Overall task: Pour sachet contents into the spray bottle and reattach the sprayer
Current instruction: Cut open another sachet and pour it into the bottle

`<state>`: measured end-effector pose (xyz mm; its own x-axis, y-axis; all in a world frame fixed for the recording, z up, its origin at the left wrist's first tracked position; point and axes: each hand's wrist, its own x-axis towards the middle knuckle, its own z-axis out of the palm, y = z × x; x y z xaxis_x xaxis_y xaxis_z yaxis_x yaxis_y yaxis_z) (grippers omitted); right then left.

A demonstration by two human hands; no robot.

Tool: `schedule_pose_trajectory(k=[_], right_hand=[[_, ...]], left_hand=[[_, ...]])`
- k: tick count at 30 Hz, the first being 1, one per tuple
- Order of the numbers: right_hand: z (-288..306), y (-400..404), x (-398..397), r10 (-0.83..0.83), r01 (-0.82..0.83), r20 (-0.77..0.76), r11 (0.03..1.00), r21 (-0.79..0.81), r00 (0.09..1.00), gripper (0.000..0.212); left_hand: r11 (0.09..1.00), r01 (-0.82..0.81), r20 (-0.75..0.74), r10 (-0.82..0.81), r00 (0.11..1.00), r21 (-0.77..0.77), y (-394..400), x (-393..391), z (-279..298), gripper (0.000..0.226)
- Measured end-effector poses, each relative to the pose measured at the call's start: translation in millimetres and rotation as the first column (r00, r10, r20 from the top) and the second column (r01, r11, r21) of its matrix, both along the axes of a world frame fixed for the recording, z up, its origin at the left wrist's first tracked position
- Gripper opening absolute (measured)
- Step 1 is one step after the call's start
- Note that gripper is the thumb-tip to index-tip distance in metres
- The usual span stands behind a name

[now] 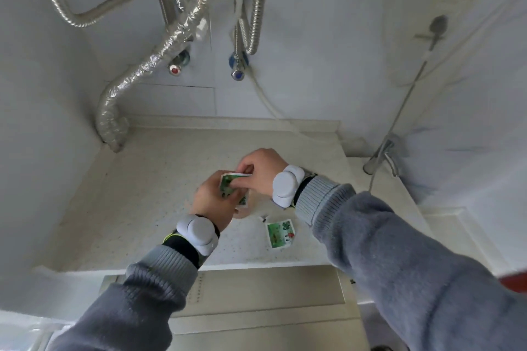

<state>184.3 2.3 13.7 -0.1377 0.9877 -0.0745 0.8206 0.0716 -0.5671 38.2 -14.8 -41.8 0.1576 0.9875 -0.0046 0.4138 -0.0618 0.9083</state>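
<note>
The left hand (pixel 212 198) grips a green sachet (pixel 228 184). The right hand (pixel 263 169) pinches its top edge. Another sachet (pixel 281 233) lies on the desk (pixel 137 208)

sleeves (pixel 399 251): grey knit, ribbed cuffs | wrists: 2 white pods (pixel 285 185), black straps

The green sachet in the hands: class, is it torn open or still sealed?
Cannot tell. Both the left hand and right hand pinch the green sachet, and fingers hide its top edge.

Green printed sachet (pixel 229 184); second green-and-white sachet (pixel 281 233) on speckled cream desk (pixel 137 202); grey ribbed sleeves (pixel 370 225).
</note>
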Motion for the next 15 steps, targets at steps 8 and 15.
schedule_pose_trajectory(k=[8, 15], right_hand=[[-7.3, -32.0, 73.8, -0.11, 0.109, -0.016, 0.994, -0.02, 0.994, 0.017], [-35.1, -58.5, 126.0, -0.192, 0.191, 0.002, 0.975, -0.11, 0.981, 0.017]], left_hand=[[0.994, 0.062, -0.141, -0.048, 0.989, 0.095, -17.3, 69.7, -8.1, 0.009], [0.972, 0.219, -0.145, -0.23, 0.962, -0.091, -30.4, 118.9, -32.0, 0.019]])
